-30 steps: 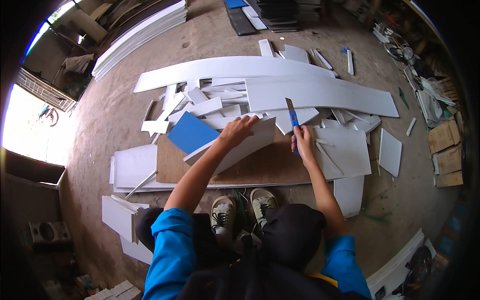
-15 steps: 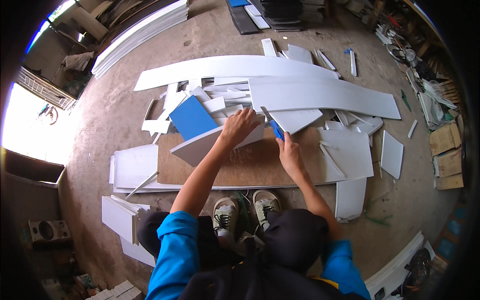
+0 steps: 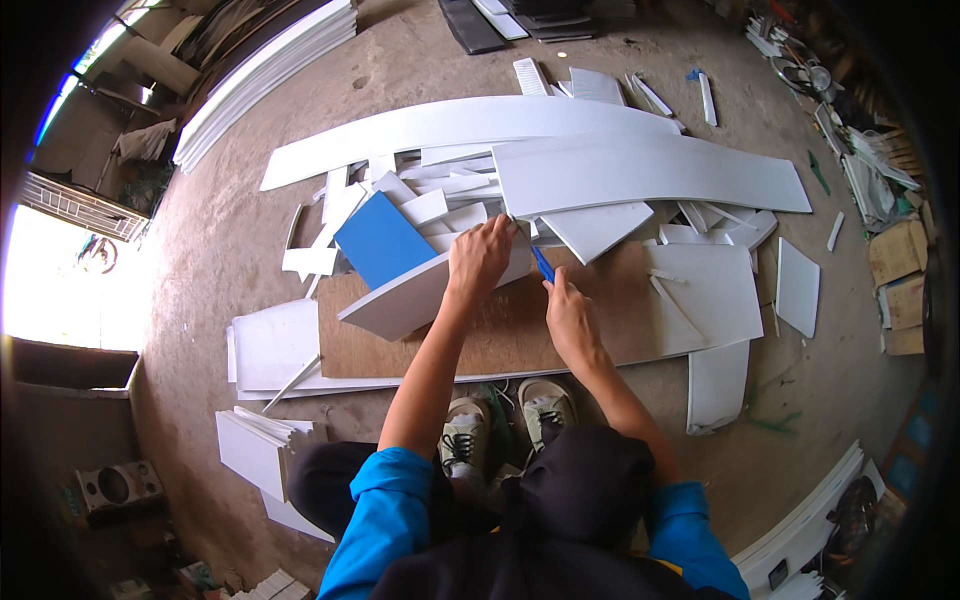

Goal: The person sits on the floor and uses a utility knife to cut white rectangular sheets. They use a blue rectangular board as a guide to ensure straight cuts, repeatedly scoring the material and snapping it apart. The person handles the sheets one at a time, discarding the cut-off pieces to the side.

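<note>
Panel [image 3: 405, 301] and knife [image 3: 542, 263], one each, in two hands [image 3: 480, 257].

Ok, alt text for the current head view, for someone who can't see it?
The left hand grips a tilted white board over a brown wooden panel; the right hand holds a blue utility knife near the board's right end. Beyond are a blue sheet and white offcuts.
</note>
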`<state>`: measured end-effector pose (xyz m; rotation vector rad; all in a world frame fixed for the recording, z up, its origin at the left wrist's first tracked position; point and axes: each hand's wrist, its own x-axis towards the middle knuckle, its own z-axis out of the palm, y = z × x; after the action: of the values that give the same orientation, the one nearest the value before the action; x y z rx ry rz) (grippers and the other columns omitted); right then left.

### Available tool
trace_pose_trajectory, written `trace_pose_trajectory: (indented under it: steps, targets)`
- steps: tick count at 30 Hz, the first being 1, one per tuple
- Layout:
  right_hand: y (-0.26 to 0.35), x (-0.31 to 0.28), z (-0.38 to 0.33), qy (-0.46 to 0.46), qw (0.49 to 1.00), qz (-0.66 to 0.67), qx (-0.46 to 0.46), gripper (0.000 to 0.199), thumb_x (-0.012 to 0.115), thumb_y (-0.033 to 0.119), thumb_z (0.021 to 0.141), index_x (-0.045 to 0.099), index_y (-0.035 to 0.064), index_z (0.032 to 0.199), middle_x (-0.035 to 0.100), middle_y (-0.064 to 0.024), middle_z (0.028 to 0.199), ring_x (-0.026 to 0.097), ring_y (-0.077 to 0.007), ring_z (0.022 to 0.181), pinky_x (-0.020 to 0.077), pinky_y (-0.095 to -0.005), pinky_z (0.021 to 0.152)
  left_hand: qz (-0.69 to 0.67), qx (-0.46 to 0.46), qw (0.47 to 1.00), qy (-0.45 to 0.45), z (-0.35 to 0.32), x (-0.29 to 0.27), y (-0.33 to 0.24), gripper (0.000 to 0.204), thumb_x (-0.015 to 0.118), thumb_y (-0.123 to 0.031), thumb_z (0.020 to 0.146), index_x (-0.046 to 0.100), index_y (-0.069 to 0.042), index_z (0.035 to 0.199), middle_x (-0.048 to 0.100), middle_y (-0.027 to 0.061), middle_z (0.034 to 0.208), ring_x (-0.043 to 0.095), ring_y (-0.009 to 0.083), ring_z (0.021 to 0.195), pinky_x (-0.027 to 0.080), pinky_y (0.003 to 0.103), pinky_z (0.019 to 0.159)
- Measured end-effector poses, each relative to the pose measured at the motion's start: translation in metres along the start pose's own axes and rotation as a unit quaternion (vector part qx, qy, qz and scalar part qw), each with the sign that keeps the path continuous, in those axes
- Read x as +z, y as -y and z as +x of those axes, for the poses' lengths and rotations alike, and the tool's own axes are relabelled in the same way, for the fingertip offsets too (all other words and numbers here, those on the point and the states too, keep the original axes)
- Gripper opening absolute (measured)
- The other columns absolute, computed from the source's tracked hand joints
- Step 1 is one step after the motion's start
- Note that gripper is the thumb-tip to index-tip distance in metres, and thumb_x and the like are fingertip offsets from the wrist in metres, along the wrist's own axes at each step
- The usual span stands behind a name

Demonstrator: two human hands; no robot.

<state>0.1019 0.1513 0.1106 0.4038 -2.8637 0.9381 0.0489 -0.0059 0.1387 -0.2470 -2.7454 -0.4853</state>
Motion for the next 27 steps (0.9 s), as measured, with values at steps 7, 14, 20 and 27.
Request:
trace_pose_trajectory:
  steps: [7, 14, 20, 27]
  targets:
    - [0.009, -0.008, 0.001, 0.071, 0.993, -0.093, 0.021, 0.036, 0.037, 0.02, 0.091, 0.04, -0.0073, 0.115, 0.059, -0.0197, 0.068, 0.062, -0.0316, 0.058, 0.0502, -0.0378, 0.047, -0.006, 0.007, 1.0, 0.009, 0.002, 0.003, 0.002, 0.017, 0.047, -0.023, 0.086, 0.05, -0.005, 0.086, 0.059, 0.0109, 0.074, 0.059, 0.0314, 0.064, 0.046, 0.04, 0.054]
    - [0.026, -0.023, 0.016, 0.126, 0.989, -0.033, 0.068, 0.031, 0.038, 0.016, 0.09, 0.041, -0.0085, 0.107, 0.06, -0.0237, 0.069, 0.061, -0.0369, 0.066, 0.0511, -0.0421, 0.052, 0.035, 0.033, 0.999, 0.011, 0.0, 0.005, 0.002, 0.015, 0.053, -0.02, 0.083, 0.048, -0.005, 0.083, 0.057, 0.0083, 0.073, 0.059, 0.0239, 0.067, 0.047, 0.034, 0.057]
    - [0.026, -0.018, 0.034, 0.114, 0.992, -0.009, 0.055, 0.029, 0.039, 0.014, 0.089, 0.039, -0.0098, 0.106, 0.058, -0.0274, 0.068, 0.059, -0.0408, 0.069, 0.0495, -0.0461, 0.054, 0.046, 0.057, 0.997, 0.004, -0.003, 0.013, 0.002, 0.017, 0.053, -0.021, 0.083, 0.047, -0.006, 0.086, 0.056, 0.0065, 0.072, 0.059, 0.0222, 0.068, 0.047, 0.033, 0.055]
    - [0.034, -0.025, 0.013, 0.122, 0.99, -0.025, 0.071, 0.024, 0.039, 0.011, 0.086, 0.041, -0.0084, 0.101, 0.058, -0.0271, 0.07, 0.06, -0.0397, 0.069, 0.0504, -0.0448, 0.055, 0.031, 0.039, 0.999, 0.022, -0.004, 0.005, 0.007, 0.017, 0.051, -0.021, 0.084, 0.046, -0.005, 0.086, 0.057, 0.009, 0.074, 0.059, 0.0274, 0.068, 0.047, 0.037, 0.054]
